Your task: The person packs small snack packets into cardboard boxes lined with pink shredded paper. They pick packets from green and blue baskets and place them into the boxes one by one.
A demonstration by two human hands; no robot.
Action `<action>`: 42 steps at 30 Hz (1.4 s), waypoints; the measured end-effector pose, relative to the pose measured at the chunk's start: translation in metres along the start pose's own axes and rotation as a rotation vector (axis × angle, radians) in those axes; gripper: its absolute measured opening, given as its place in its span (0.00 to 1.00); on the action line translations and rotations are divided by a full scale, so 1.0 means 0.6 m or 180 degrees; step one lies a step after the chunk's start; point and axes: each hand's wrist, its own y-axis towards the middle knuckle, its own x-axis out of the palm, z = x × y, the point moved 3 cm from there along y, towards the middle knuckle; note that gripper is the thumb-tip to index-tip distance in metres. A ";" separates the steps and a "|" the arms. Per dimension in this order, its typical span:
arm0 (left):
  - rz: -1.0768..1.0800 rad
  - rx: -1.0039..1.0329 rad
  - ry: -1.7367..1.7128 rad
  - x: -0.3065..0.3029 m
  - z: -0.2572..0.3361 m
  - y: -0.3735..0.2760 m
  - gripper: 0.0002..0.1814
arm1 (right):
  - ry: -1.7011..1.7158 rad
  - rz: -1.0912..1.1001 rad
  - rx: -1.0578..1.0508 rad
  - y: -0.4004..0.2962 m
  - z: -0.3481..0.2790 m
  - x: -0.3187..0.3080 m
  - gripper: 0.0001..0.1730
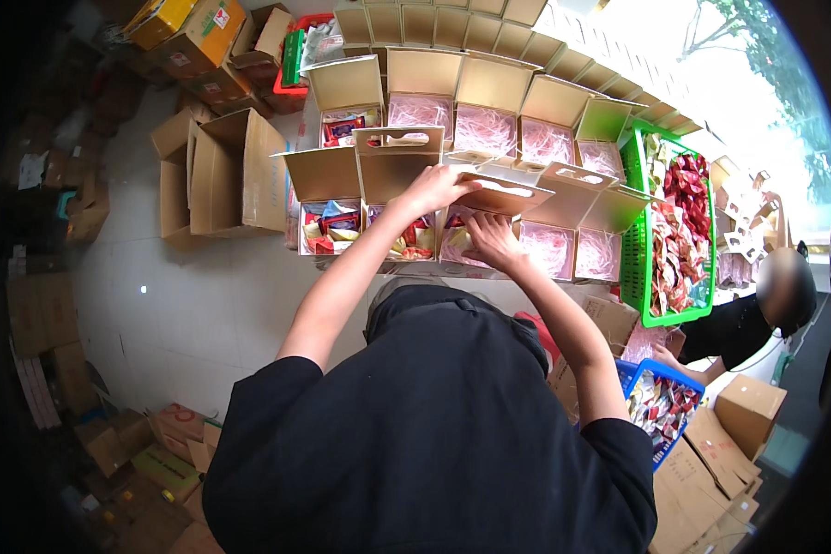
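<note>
My left hand (440, 188) touches the raised lid (502, 196) of a cardboard gift box, whose lid has a cut-out handle. My right hand (493, 239) reaches into that box, over pink shredded paper and some wrapped packets; whether its fingers hold one is hidden. To the left, a gift box (331, 225) holds colourful wrapped packets, and the box beside it (415, 242) holds packets too, partly behind my left forearm. To the right, pink shredded paper (546, 248) fills another box. Behind stands a further row of lidded boxes with shredded paper (485, 130).
A green plastic basket (633, 277) of red and pale packets stands at the right, with a blue basket (692, 401) of packets below it. A co-worker (734, 332) reaches in beside them. Open cartons (225, 180) lie on the left; more cartons (706, 478) lie lower right.
</note>
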 end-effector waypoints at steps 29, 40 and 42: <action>0.0418 -0.0670 -0.0339 0.019 -0.051 -0.002 0.24 | 0.0757 0.0151 0.0945 -0.068 -0.015 0.063 0.28; 0.0658 -0.0430 -0.0153 0.003 -0.022 0.006 0.20 | 0.0938 0.0571 0.1153 -0.063 -0.018 0.059 0.28; 0.0536 -0.0578 -0.0199 -0.007 -0.024 0.002 0.21 | 0.0976 0.0898 0.1057 -0.077 -0.028 0.025 0.26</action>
